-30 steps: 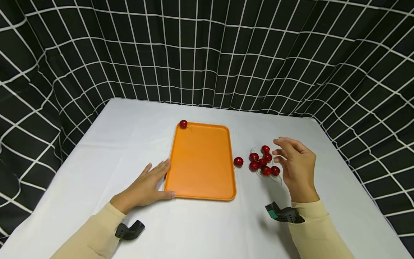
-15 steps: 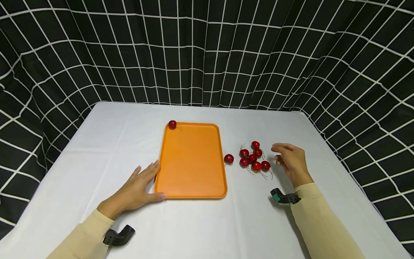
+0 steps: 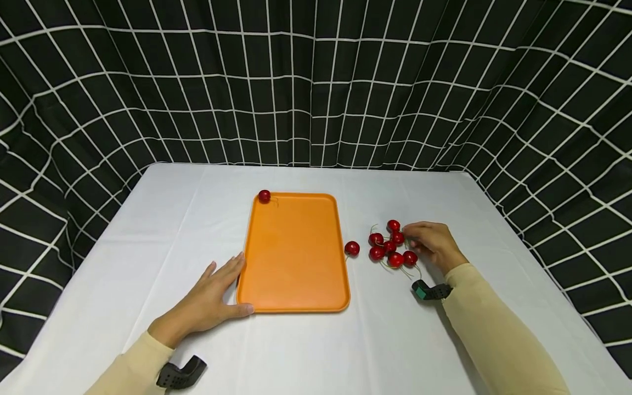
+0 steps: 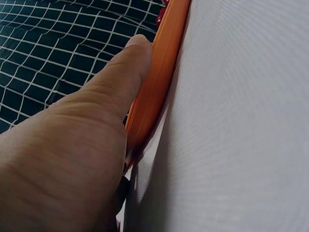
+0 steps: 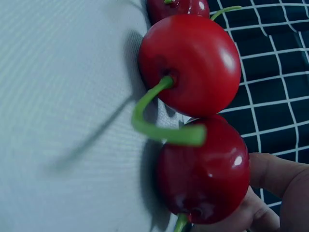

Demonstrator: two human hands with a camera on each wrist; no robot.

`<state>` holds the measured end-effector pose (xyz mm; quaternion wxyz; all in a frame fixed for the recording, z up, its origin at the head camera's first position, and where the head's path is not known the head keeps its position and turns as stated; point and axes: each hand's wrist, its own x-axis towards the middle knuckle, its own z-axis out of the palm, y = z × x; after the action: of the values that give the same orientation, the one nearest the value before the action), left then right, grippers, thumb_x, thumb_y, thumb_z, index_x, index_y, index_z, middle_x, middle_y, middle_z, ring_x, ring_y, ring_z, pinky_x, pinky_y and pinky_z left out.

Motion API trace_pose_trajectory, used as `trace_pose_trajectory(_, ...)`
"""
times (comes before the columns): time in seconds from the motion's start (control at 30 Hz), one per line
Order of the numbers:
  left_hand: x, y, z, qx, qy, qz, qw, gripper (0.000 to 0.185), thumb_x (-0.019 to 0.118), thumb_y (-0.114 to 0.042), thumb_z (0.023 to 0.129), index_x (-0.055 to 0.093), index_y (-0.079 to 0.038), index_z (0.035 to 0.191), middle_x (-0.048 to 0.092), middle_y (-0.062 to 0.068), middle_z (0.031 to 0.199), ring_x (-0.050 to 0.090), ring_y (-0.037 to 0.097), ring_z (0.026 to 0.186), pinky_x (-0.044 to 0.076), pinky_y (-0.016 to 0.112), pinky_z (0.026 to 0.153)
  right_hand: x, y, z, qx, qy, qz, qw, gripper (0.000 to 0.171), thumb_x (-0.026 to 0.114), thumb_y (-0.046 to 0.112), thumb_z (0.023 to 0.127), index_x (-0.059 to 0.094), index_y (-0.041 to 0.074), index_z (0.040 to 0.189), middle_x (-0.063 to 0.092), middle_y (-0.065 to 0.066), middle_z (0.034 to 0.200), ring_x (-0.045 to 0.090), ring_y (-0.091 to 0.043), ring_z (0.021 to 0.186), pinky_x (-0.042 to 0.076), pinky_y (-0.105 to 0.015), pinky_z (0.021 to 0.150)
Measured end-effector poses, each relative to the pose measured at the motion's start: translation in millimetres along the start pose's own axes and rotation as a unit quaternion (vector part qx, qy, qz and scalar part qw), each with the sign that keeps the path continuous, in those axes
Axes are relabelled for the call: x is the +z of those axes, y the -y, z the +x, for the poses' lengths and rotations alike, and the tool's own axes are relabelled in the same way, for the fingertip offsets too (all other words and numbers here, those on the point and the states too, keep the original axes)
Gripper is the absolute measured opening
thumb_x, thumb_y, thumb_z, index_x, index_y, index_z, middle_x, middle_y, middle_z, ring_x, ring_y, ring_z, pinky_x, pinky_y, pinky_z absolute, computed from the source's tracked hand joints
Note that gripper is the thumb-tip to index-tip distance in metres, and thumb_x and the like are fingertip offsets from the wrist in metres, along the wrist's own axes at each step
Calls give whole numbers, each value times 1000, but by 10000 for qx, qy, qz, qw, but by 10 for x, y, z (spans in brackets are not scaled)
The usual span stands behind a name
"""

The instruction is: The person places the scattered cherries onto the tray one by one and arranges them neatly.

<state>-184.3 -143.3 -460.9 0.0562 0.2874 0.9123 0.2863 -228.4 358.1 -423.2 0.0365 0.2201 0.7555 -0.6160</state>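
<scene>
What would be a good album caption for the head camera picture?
Right hand reaches a cluster of cherries beside an orange tray steadied by the left hand.

You are getting open bench (image 3: 173,219) left of the orange tray (image 3: 294,252); its bed is lying bare but for one cherry (image 3: 264,196) in the far corner. The cherry cluster (image 3: 390,245) is crowding the right side, seemingly touching your right hand (image 3: 430,244).

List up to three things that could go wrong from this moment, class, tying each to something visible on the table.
1. The right hand reaches into a tight cluster of cherries; a knock could send the round neighbours rolling across the white table.
2. Curved stems overlap in the right wrist view, so lifting one cherry might drag another.
3. The orange tray has a low rim; the cherry in its far corner could roll if the left hand nudges it.
</scene>
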Motion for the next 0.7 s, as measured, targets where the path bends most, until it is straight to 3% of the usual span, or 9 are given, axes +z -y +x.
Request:
trace_pose_trajectory(0.27,-8,19,-46,-24,-50,41,10000,106,70,-63,76,30,2,149,21,7,157,20,28,142,-1,47,115,99,45,29,71,-65,-651,9978,33,69,12,88,64,-5,116,61,-3,97,54,-15,72,49,-24,61)
trace_pose_trajectory(0.7,27,17,-2,26,-43,49,10000,107,68,-65,77,28,0,150,20,6,158,18,26,143,-1,48,115,131,71,35,184,-14,-1199,9926,32,66,15,89,63,-1,116,59,-5,96,52,-20,76,46,-28,62)
